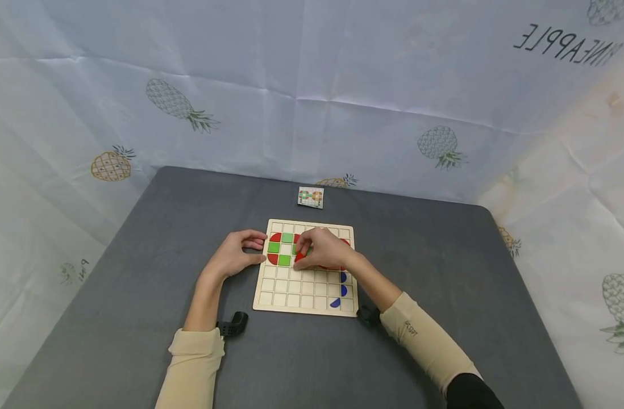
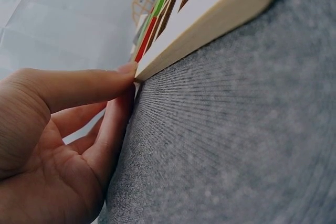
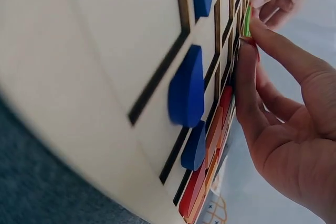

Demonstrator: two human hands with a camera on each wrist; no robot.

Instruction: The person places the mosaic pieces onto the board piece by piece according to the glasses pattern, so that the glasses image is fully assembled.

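Observation:
A wooden grid board (image 1: 278,301) lies on the table, with its left edge at my left hand (image 1: 229,257). The thumb tip (image 2: 126,69) and fingers of that hand touch this edge. My right hand (image 1: 326,248) is over the board's middle, pinching a red piece (image 1: 299,257) between thumb and fingers, low over the grid. Left of it, red rounded pieces (image 1: 273,259) and green square tiles (image 1: 284,260) form a ring around one bare cell. Red and orange pieces (image 3: 212,139) stand along the far right part, partly hidden by the right hand in the head view.
Several blue rounded pieces (image 1: 344,290) lie on the board's right side near the front. A small card with a coloured pattern (image 1: 310,197) lies behind the board. The grey table (image 1: 419,255) meets a pineapple-print curtain (image 1: 291,136) at the back.

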